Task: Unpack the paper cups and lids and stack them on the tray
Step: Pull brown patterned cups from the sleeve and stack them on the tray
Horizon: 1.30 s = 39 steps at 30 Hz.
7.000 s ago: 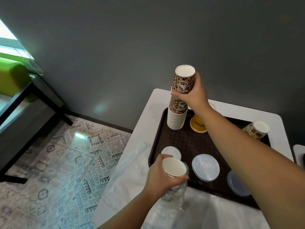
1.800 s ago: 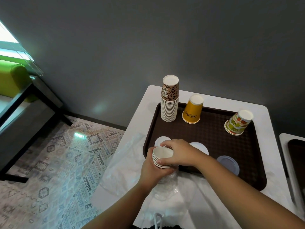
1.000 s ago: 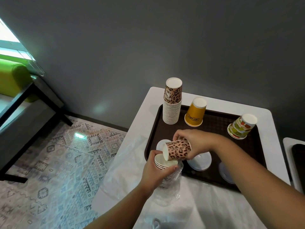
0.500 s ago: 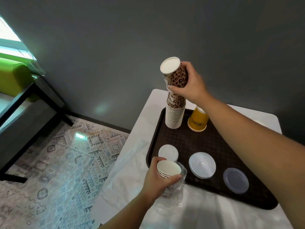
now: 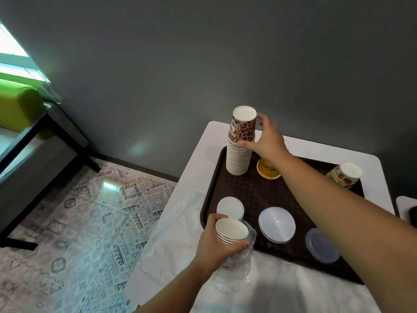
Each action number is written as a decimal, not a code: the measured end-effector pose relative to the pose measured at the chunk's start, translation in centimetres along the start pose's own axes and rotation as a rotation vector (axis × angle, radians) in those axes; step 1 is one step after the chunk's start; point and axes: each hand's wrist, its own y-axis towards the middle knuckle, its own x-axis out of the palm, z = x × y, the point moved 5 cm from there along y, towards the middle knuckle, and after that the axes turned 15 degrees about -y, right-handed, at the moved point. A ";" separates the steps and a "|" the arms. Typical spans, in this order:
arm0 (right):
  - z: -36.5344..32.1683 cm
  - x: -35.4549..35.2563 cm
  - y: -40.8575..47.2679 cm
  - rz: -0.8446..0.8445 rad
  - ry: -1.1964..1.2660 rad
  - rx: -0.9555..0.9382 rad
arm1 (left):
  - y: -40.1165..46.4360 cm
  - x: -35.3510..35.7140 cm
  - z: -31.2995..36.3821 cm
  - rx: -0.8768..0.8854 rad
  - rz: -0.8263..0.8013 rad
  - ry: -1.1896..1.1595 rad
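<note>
Head view, the only one. Brown tray (image 5: 243, 190) sits on the white tabletop (image 5: 203, 154). At the tray's 11 o'clock corner stands the tall stack of inverted cups (image 5: 240, 152), topped by a leopard-print cup (image 5: 243, 128).

Right hand (image 5: 266, 142): fingers spread and loosely curved round the leopard cup's far side, thumb tip at the rim line where it meets the stack. Grip reads as relaxed, touching rather than clamped.

Left hand (image 5: 216, 242), at 7 o'clock off the tray's near edge: closed round a short nest of upright cups (image 5: 231, 231) whose lower part sits in crumpled clear wrapper (image 5: 237, 265).

Also on the tray: yellow cup (image 5: 268, 170) just beside the stack; patterned cup (image 5: 344, 177) at 2 o'clock; small white lid (image 5: 230, 208), larger white lid (image 5: 277, 224) and clear lid (image 5: 321, 246) along the near edge.

Judgement on handling: paper cups are light and thin-walled, crushed by a squeeze. Take each by the wall near the stiffer rolled rim. The tall stack looks tippy; seat cups straight down. The wrapper is probably slippery.
</note>
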 end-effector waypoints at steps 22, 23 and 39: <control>1.7 6.8 -15.6 -0.662 -0.256 -0.334 | 0.0 0.4 -0.3 -0.002 0.056 0.125; 1.7 6.7 -15.6 -0.657 -0.241 -0.326 | 0.0 0.4 -0.2 0.001 0.055 0.127; 2.0 3.5 -12.0 -0.781 -0.472 -0.528 | -0.3 0.2 0.1 -0.004 0.065 0.113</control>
